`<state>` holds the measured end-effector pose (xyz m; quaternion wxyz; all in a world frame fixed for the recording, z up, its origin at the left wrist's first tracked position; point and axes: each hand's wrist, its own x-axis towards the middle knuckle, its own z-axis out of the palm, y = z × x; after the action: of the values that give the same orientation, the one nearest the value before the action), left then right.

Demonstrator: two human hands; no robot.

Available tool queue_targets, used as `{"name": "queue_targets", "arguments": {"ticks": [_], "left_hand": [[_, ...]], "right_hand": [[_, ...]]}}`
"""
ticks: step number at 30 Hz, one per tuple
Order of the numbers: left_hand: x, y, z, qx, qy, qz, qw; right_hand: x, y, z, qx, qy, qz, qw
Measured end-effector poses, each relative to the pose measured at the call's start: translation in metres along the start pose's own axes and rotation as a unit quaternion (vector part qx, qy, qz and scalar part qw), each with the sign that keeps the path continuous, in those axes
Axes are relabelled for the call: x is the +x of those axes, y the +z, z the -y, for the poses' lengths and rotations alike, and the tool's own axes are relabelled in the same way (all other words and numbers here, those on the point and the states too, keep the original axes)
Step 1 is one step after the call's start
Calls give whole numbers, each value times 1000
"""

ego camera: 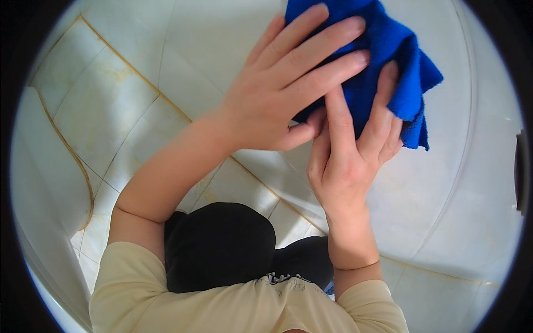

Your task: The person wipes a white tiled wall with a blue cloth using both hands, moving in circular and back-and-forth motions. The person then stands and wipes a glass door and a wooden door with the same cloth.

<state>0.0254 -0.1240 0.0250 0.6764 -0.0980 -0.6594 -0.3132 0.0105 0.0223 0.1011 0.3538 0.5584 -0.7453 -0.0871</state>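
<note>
A blue cloth (374,45) lies bunched against a glossy white tiled surface at the upper right. My left hand (287,79) rests on top of it, palm down, its fingers spread across the fabric and its thumb bent toward my other hand. Just below and to the right, my right hand (354,141) is at the cloth's lower edge. Its index finger reaches up to the left hand, while a fold of cloth hangs over the outer fingers and partly hides them. The two hands touch or nearly touch near the left thumb.
A yellowish seam (175,109) runs diagonally between the tiles. At the left stands a smooth white fixture (46,166) with a yellowish line round its base. My knee in black trousers (220,245) is bent below my arms. A dark object (519,172) shows at the right rim.
</note>
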Motion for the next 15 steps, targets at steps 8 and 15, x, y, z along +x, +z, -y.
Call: {"name": "queue_targets", "arguments": {"ticks": [8,15], "left_hand": [[-1,12,-23,-7,-27,81,996],[-2,-8,43,58,-65,-11,996]], "right_hand": [[2,-21,0,3,69,-23,997],[70,22,3,72,-30,-42,996]]}}
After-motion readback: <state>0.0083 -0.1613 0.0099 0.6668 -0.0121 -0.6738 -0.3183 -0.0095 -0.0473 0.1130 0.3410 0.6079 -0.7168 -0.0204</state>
